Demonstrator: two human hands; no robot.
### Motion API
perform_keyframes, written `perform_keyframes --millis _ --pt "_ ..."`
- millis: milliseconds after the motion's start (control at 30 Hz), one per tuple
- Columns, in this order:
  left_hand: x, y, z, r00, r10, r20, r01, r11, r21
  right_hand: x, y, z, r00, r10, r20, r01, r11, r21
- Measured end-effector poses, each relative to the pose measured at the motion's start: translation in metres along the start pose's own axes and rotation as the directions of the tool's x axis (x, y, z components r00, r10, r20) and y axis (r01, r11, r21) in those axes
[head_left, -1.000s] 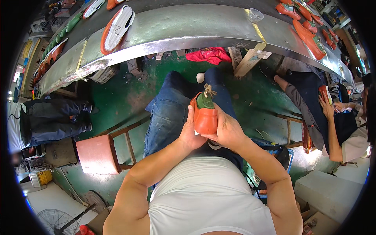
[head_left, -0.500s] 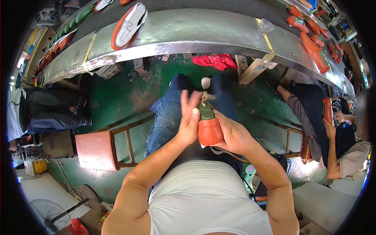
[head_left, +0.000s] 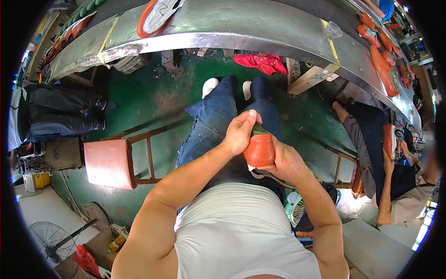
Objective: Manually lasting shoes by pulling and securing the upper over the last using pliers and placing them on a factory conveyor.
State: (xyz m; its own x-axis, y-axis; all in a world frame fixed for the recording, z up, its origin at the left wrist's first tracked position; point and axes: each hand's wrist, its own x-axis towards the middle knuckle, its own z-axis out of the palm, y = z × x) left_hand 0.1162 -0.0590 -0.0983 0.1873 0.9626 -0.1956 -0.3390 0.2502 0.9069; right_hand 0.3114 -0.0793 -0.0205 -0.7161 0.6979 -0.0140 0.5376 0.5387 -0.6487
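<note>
An orange-brown leather shoe point(head_left: 259, 152), heel toward me, is held over my lap. A green last point(head_left: 259, 130) shows in its opening. My right hand point(head_left: 287, 161) is wrapped around the shoe's right side, some fingers hidden beneath it. My left hand point(head_left: 240, 133) is closed at the shoe's left and far side, thumb pointing away from me. Whatever lies under its fingers is hidden. A bit of white shows at the shoe's lower heel edge.
Ahead runs a metal-edged bench point(head_left: 218, 44) carrying a white-lined shoe upper point(head_left: 160, 16), a clear cup point(head_left: 333, 30) and several orange shoes point(head_left: 383, 69). A padded stool point(head_left: 109, 163) stands left. At right a person point(head_left: 395, 172) holds another shoe. A fan point(head_left: 53, 244) stands lower left.
My left hand, fingers spread and blurred before, has closed at the far part of the shoe. The shoe sits slightly farther right in view, and the bench has shifted upward in the picture.
</note>
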Motion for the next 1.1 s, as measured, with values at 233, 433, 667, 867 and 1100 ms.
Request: perform_keyframes --millis 233,433,667,867,1100 --pt "0.017 0.013 -0.004 0.992 -0.114 0.048 0.114 0.993 0.012 -0.013 -0.014 0.058 0.911 0.086 -0.404 -0.113 0.993 -0.045" --pt "-0.016 0.02 -0.006 0.978 0.008 -0.21 0.031 0.983 0.182 -0.003 -0.012 0.033 0.944 0.036 -0.327 -0.075 0.991 -0.107" --pt "-0.074 0.028 -0.001 0.834 -0.545 0.083 0.498 0.68 -0.538 0.009 -0.018 0.037 0.939 -0.167 -0.302 0.135 0.983 -0.125" --pt "-0.057 0.077 -0.003 0.823 0.454 0.342 -0.569 0.66 0.491 0.032 -0.021 -0.02 0.978 0.053 -0.203 -0.024 0.99 0.141" --pt "-0.026 0.085 -0.022 0.874 0.415 0.253 -0.478 0.643 0.598 -0.049 0.04 0.01 0.998 0.057 0.02 -0.054 0.994 -0.097"
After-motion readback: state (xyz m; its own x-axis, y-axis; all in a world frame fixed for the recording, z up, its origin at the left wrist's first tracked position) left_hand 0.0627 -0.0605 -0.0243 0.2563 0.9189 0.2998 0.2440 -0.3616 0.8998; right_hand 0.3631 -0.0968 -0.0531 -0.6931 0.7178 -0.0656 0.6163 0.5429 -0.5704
